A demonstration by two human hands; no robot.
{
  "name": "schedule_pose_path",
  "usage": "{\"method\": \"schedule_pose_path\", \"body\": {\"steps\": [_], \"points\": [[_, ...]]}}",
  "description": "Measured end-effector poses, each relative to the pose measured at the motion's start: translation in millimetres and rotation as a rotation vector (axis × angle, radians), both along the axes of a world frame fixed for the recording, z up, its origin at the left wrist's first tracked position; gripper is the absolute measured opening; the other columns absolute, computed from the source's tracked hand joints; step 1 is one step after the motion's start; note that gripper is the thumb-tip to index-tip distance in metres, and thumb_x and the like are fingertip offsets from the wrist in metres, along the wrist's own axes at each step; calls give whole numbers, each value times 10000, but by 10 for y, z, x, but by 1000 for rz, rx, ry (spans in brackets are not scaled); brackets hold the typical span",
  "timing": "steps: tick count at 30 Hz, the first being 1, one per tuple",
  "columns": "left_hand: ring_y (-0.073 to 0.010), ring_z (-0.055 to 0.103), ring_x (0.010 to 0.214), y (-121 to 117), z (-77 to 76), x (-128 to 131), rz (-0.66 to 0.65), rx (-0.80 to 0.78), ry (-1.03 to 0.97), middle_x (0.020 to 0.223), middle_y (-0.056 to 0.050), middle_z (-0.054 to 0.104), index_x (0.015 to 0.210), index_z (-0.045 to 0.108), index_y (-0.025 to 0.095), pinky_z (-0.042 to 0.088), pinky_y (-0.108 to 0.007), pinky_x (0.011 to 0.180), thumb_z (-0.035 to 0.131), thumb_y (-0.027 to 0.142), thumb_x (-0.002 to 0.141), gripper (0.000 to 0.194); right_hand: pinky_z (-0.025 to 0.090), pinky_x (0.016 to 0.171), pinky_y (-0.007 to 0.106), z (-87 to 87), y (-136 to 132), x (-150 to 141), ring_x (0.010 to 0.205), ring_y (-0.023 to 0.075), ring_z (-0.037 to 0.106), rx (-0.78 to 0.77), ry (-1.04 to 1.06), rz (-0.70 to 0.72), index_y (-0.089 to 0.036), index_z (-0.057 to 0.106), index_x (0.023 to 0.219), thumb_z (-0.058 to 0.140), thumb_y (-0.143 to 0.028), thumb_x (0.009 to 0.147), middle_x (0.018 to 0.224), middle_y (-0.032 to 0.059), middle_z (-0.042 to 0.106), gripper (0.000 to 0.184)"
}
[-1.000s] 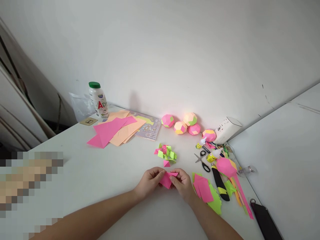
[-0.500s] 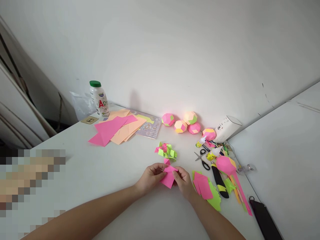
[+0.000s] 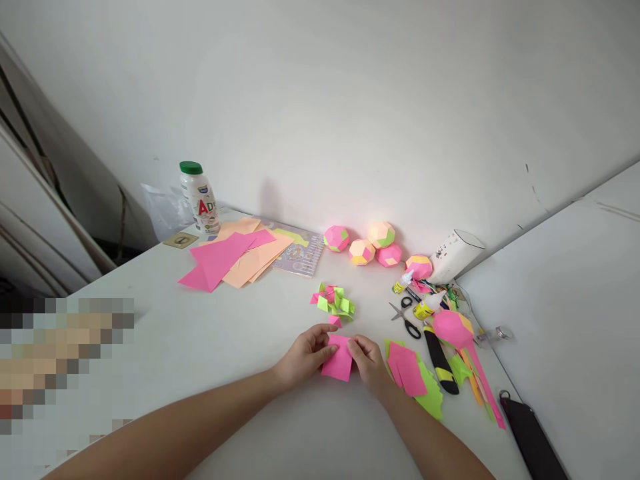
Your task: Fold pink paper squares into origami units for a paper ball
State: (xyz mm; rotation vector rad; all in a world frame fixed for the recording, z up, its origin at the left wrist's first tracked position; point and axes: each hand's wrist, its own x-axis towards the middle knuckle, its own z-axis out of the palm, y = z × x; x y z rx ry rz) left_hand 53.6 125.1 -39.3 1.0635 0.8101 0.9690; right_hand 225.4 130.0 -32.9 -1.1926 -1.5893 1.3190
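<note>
A small pink paper square [image 3: 339, 363] is held between my two hands above the white table. My left hand [image 3: 306, 355] pinches its left edge, thumb on top. On its right edge, my right hand [image 3: 367, 359] grips it between thumb and fingers. Just beyond my fingertips lie a small folded pink paper piece [image 3: 335, 322] and several folded green and pink pieces [image 3: 336, 301]. To the right of my right hand is a stack of pink paper squares [image 3: 407, 370], on top of green paper sheets [image 3: 430, 398].
Scissors [image 3: 405, 317], glue bottles [image 3: 427, 307] and a black-and-yellow cutter [image 3: 440, 360] lie at the right. Paper balls [image 3: 361, 252] sit along the wall. Back left are pink and orange sheets [image 3: 220, 260], a notebook [image 3: 305, 257] and a white bottle [image 3: 200, 200].
The pink paper's top edge was folded or bent over; now it shows as a flat square, tilted less. My hands have stayed nearly in place.
</note>
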Motion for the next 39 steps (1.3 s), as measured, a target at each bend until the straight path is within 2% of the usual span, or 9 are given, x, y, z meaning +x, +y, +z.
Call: {"method": "schedule_pose_path", "body": {"steps": [3,6,9,11,14,20,26,31,39], "points": [[-72,423,538,-1,-19,-3,-16,8,8,624,70,393,1113,465,176,359,-208,500,600,398,755,443,271,494,214,-5,0,-2,543,95,296,4,5,-11,-170,400,606,476,-434,832,579,-40,326,356],[-107,507,636,-1,-31,-8,-39,14,-23,715,24,494,1138,455,184,410,-240,571,604,398,756,462,291,499,210,5,-4,-11,549,93,328,-9,42,-7,-158,456,632,495,-416,828,589,-35,368,327],[-149,557,757,-2,-14,-14,-42,9,-80,840,-31,571,1134,461,189,440,-281,663,594,393,766,441,333,513,207,7,-5,-16,554,94,391,-63,142,-16,-166,536,852,536,-391,814,621,-34,444,227],[-166,566,802,-3,4,-18,-34,0,-98,871,-43,590,1127,469,191,446,-298,702,592,390,769,428,347,507,203,-4,1,-14,537,91,413,-87,198,-33,-190,514,989,563,-376,803,610,-45,468,267],[-167,569,794,-6,15,-24,-22,2,-81,868,-45,602,1097,493,182,451,-302,706,584,383,778,388,367,494,205,-24,13,-7,510,87,432,-92,216,-23,-181,533,921,588,-373,787,585,-42,492,240],[-169,579,799,2,3,-32,-105,70,-89,919,-66,615,971,575,156,456,-307,723,565,345,802,254,378,489,204,-33,12,6,506,81,442,-91,199,-1,-167,569,836,609,-354,778,577,-38,500,200],[-161,577,779,3,12,-36,-95,70,-114,891,-58,619,969,584,158,455,-294,702,578,344,795,255,395,500,208,-38,12,16,519,85,460,-82,202,17,-173,588,882,603,-344,785,592,-31,520,197],[-150,571,746,-1,26,-42,-92,59,-113,854,-47,620,961,585,159,448,-279,674,592,359,782,268,419,514,215,-37,19,15,543,93,491,-46,181,3,-168,614,832,623,-325,769,629,-15,551,170],[-157,575,771,6,12,-36,-86,42,-91,877,-48,613,960,580,163,452,-291,694,608,343,771,263,426,501,212,-92,41,41,528,90,500,-80,185,2,-169,647,842,642,-319,750,609,-14,572,176]]}}
